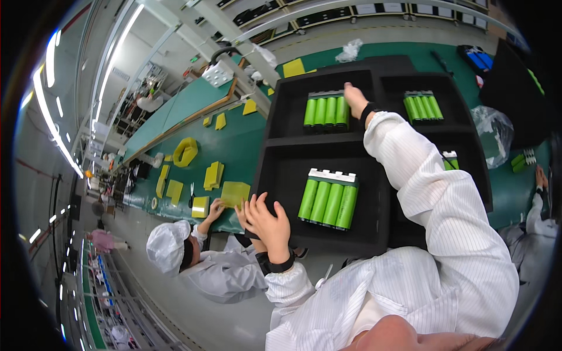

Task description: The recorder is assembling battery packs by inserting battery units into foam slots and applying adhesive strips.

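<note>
A black tray (266, 175) with several compartments lies before me, holding packs of green cylindrical battery cells. In its far left compartment, my right hand (355, 102) is closed at the right end of a battery pack (325, 111); some fingers are hidden. Over the near left edge, my left hand (270, 227) has its fingers apart and holds nothing. To its right, a second battery pack (329, 200) with a white top strip lies in the near left compartment. A third battery pack (422, 107) rests in the far right compartment. My right forearm partly covers another battery pack (450, 160).
At the left, a co-worker in a white cap (168, 245) handles a yellow sheet (235, 193) close to my left hand. Yellow pieces (213, 175) lie on the green table (234, 140). A clear plastic bag (493, 134) and another person's hand (541, 177) are at the right.
</note>
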